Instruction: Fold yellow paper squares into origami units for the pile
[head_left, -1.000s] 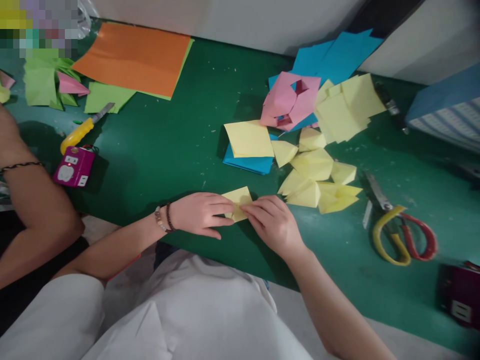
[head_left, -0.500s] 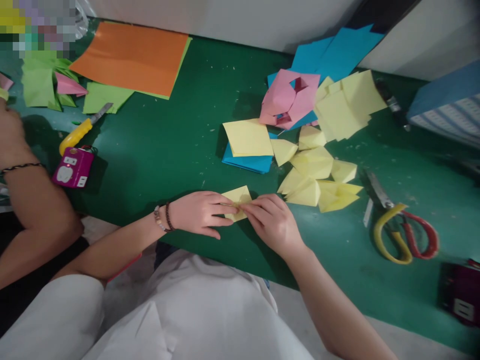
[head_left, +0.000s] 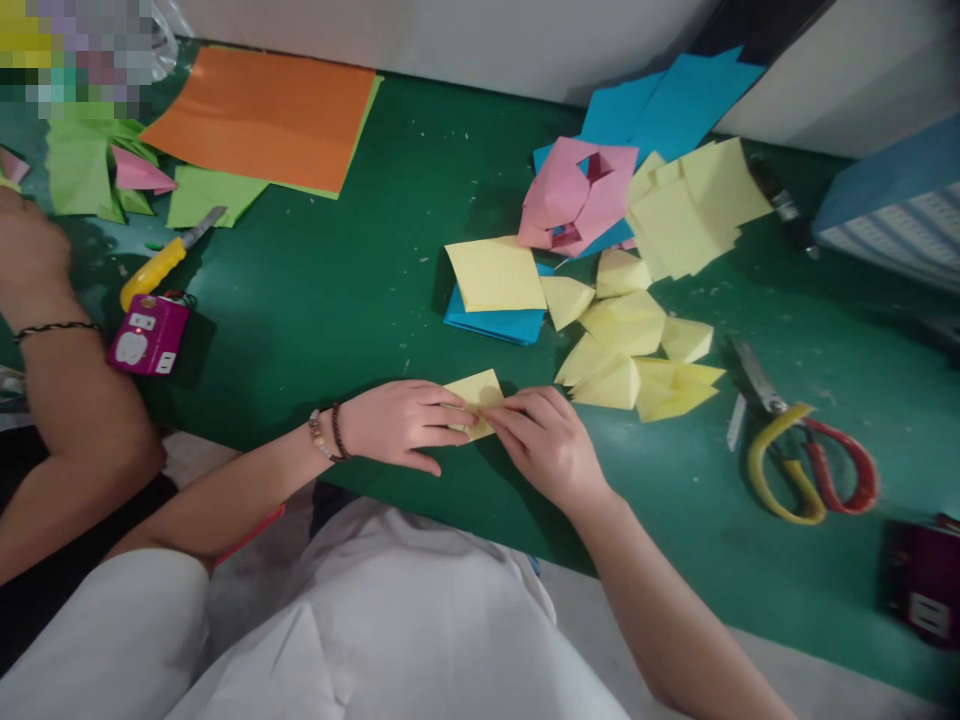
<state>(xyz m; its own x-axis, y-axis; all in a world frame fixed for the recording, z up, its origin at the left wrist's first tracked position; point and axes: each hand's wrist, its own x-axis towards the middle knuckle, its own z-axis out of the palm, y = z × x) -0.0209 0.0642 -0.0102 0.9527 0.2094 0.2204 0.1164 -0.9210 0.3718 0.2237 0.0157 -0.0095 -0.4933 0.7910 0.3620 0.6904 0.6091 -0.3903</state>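
A small piece of yellow paper [head_left: 480,383] lies on the green table near its front edge, between my two hands. Its lower part is partly covered by fingers. My left hand [head_left: 401,425] rests palm down with fingers stretched over the paper's left side, thumb apart, pressing it against the table. From the right, my right hand [head_left: 551,445] pinches the paper with its fingertips close to the left fingers. The fold under the fingertips is too small to make out. Folded yellow paper pieces [head_left: 624,323] lie just beyond my right hand.
Scissors [head_left: 787,430] lie at the right. Behind are stacked yellow squares [head_left: 499,275], a pink folded paper shape [head_left: 577,195] and blue sheets [head_left: 675,100]. Orange paper [head_left: 270,115], a yellow cutter [head_left: 154,272], a purple box [head_left: 150,335] and another person's arm [head_left: 71,400] are left.
My hands and the paper between them stay almost in place. The other person's hand and forearm at the left have shifted slightly to the right.
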